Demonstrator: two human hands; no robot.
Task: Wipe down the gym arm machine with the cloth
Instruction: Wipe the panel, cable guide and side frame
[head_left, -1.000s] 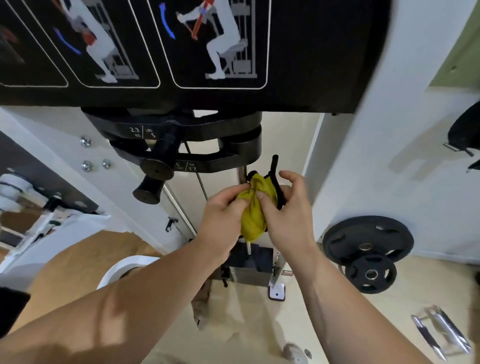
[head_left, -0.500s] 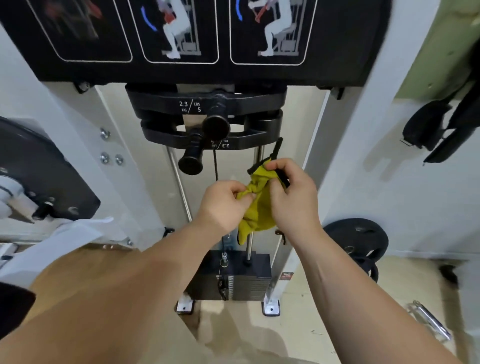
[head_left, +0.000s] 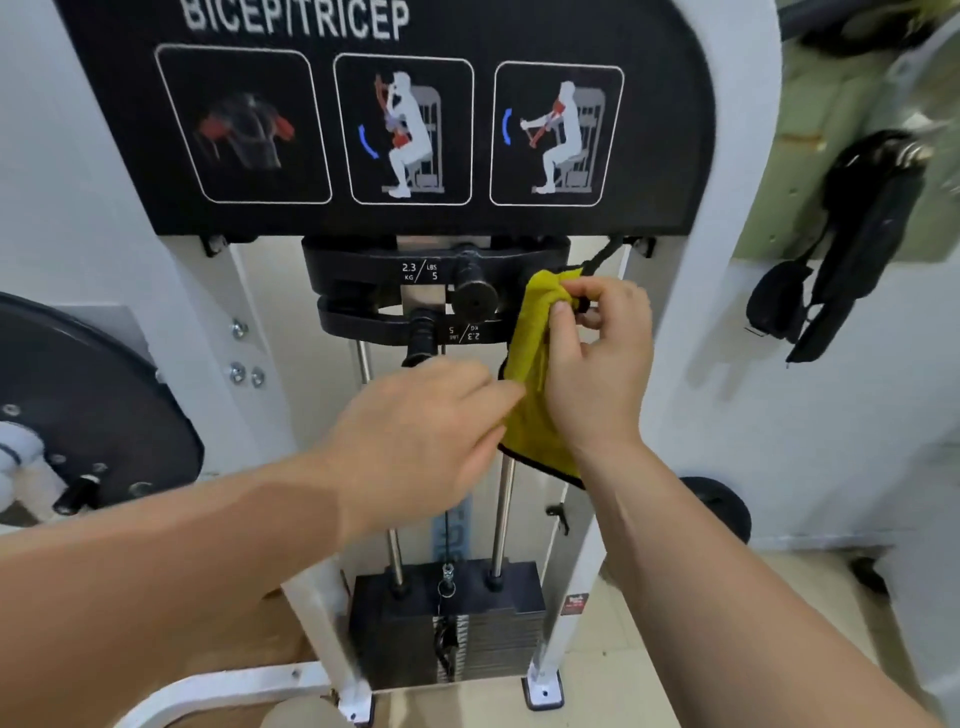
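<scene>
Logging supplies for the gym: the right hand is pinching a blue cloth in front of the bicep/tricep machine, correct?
Not blue. The head view shows the right hand pinching a yellow cloth in front of the bicep/tricep machine.

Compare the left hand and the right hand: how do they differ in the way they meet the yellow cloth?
The right hand pinches the top of the cloth between thumb and fingers; the left hand only reaches its left edge with nearly straight fingers. The right hand is higher, beside the black add-on weights; the left hand is lower, before the guide rods. Both are bare and touch the same cloth.
</scene>
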